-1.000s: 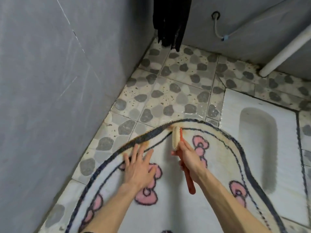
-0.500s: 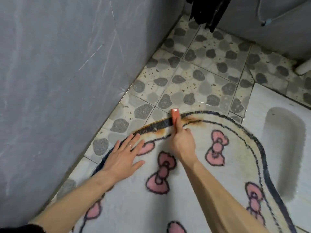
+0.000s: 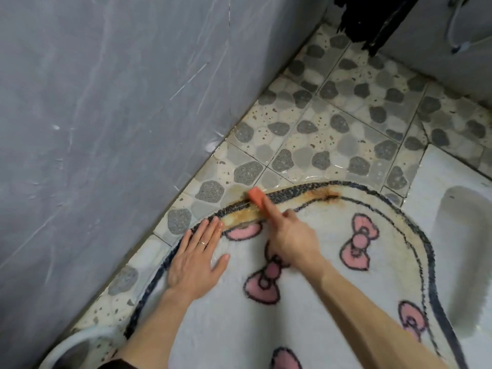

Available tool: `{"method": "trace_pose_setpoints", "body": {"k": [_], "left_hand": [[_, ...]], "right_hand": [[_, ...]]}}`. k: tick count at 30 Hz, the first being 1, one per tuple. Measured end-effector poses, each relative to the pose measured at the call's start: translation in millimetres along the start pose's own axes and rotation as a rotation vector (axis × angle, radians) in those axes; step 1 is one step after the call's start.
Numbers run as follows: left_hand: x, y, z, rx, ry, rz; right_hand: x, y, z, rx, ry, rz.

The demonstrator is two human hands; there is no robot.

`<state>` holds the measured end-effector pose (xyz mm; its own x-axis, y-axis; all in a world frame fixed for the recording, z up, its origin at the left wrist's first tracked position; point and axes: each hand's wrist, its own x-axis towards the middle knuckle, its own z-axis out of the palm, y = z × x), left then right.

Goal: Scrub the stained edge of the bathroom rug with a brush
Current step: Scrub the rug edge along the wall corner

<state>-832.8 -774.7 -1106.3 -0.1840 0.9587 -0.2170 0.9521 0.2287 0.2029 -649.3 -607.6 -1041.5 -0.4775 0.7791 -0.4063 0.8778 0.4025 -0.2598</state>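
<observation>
While L hand presses rug | R hand grips brush on stain

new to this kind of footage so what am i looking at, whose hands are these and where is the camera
No machine here: a person wears one camera on the head, looking down at their own hands. A white rug with pink bows lies on a pebble-patterned tile floor. The left hand lies flat on the rug near its dark border. The right hand grips an orange brush, its head on the brown stain along the rug's edge. A white squat toilet sits to the right.
</observation>
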Motion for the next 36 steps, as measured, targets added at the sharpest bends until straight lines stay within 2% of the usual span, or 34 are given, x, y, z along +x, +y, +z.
{"method": "trace_pose_setpoints", "body": {"k": [1,3,4,5,6,8,10,11,12,13,16,17,18,19,20,22,23,24,25,27,29,30,32,34,36], "left_hand": [[0.4,0.5,0.0,0.017,0.003,-0.002],[1.2,-0.5,2.5,0.022,0.007,-0.005],[0.3,0.3,1.6,0.021,0.018,-0.013],[0.6,0.3,2.3,0.023,0.029,-0.022],[2.7,1.1,3.7,0.016,0.034,-0.031],[2.6,2.8,4.2,-0.006,0.033,-0.048],[2.0,1.5,4.9,-0.006,0.049,-0.081],[3.3,0.6,5.5,-0.007,0.046,-0.098],[3.2,1.2,6.6,0.0,0.041,-0.098],[2.6,0.8,6.1,0.016,0.045,-0.099],[3.6,-2.1,10.8,0.038,0.049,-0.102],[3.9,-2.2,10.5,0.034,0.045,-0.097],[4.9,-2.8,11.1,0.026,0.057,-0.1],[5.6,-2.0,11.2,0.006,0.057,-0.111],[5.7,-1.2,10.1,-0.003,0.054,-0.114],[3.5,-0.3,8.9,-0.01,0.071,-0.121],[4.4,-0.4,8.4,-0.016,0.081,-0.124],[5.0,-1.7,8.2,-0.02,0.074,-0.114],[4.8,-1.3,9.7,-0.014,0.067,-0.099],[3.8,-3.0,11.7,0.009,0.075,-0.099],[5.3,-2.1,12.1,0.027,0.067,-0.102],[5.7,-1.4,11.7,0.031,0.067,-0.104],[4.7,-1.2,9.8,0.024,0.053,-0.12],[3.4,-1.0,6.7,0.008,0.044,-0.128],[2.0,0.3,5.8,-0.01,0.041,-0.127]], "right_hand": [[10.6,28.4,-16.4,-0.046,0.037,0.083],[18.7,70.7,-41.6,0.031,0.136,0.398],[16.3,73.3,-42.9,0.053,0.195,0.513],[13.0,62.3,-32.6,0.1,0.249,0.546],[8.3,39.8,-17.0,0.173,0.253,0.487],[-9.8,-22.3,4.8,0.274,0.145,0.256],[-23.8,-49.9,14.4,0.131,-0.02,-0.026],[-19.2,-39.0,9.0,0.036,-0.014,-0.122],[-5.5,-10.8,-0.8,-0.043,0.017,-0.128],[5.2,15.2,-19.2,-0.067,0.053,-0.053],[17.4,77.7,-43.8,0.179,0.275,0.553],[14.2,73.0,-37.3,0.176,0.321,0.628],[11.3,57.6,-19.5,0.185,0.342,0.578],[2.9,26.8,-3.4,0.222,0.282,0.468],[-7.8,-4.1,12.4,0.235,0.184,0.329],[-33.3,-44.7,27.7,0.098,-0.015,0.034],[-31.4,-35.9,24.9,-0.015,-0.066,-0.045],[-20.3,-12.2,16.6,-0.105,-0.011,-0.083],[-5.7,19.3,2.5,-0.167,0.022,-0.028],[13.3,76.3,-30.9,-0.074,0.145,0.282],[14.0,95.7,-40.0,0.082,0.271,0.563],[10.6,86.4,-30.5,0.136,0.315,0.583],[-2.7,38.5,-3.7,0.217,0.247,0.395],[-25.4,3.9,16.0,0.124,0.062,0.15],[-26.9,19.4,7.4,-0.059,-0.031,0.02]]}}
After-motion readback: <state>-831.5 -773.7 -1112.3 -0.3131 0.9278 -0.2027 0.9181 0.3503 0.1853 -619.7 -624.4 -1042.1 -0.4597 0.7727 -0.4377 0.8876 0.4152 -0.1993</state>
